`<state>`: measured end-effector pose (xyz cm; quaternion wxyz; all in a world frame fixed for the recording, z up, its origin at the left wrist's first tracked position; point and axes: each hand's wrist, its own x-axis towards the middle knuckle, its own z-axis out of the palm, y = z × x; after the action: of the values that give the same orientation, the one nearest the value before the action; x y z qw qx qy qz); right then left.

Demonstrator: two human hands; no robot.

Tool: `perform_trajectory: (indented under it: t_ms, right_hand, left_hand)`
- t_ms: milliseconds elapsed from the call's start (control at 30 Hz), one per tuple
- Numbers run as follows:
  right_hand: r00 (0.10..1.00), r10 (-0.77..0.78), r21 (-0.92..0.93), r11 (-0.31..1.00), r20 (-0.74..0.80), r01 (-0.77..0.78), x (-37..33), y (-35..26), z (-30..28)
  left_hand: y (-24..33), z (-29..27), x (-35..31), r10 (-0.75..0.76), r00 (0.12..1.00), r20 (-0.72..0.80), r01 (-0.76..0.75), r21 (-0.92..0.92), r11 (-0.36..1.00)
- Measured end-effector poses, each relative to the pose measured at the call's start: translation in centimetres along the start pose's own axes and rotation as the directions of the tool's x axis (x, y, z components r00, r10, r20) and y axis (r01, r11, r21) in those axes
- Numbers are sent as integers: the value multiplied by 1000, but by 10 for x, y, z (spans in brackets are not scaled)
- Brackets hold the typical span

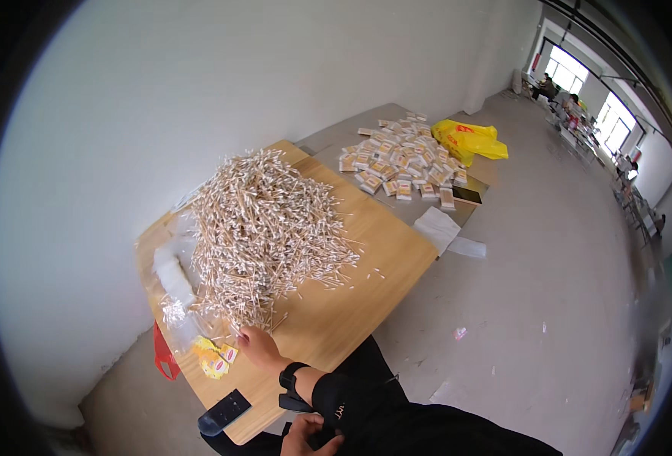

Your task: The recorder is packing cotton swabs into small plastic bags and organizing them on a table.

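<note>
A big heap of cotton swabs (264,220) with white tips and wooden sticks covers much of the wooden table (385,251). At the heap's near edge my right hand (260,348) has its fingertips pinched together on swabs; how many is too small to tell. A black band (292,380) circles that wrist. Lower down, beneath the right forearm, my left hand (309,437) is curled with its fingers bent inward, and what they hold, if anything, is hidden. Yellow and white printed packaging (213,357) lies just left of my right hand.
A dark device (226,413) sits at the table's near corner. Clear plastic with white material (172,277) lines the left side. Beyond, a lower surface bears many small swab packs (400,159), a yellow bag (469,140) and a phone (466,195). People (546,87) sit far off.
</note>
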<state>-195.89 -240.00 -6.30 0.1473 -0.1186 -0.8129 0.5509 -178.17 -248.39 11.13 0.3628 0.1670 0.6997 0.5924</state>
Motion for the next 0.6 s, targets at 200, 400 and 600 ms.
perform_trajectory:
  t_ms: [200,400,600]
  right_hand:
    - [990,120,427,893,70,-139,36,-8,9]
    - [933,273,844,419,235,-336,61,-18,-18]
    - [854,436,933,76,286,-351,67,-34,-45]
  left_hand:
    - [-32,-1,0,60,992,114,-70,92,993]
    - [-34,8,9,116,981,158,-131,90,987]
    - [-25,14,-1,58,992,114,-21,-303,953]
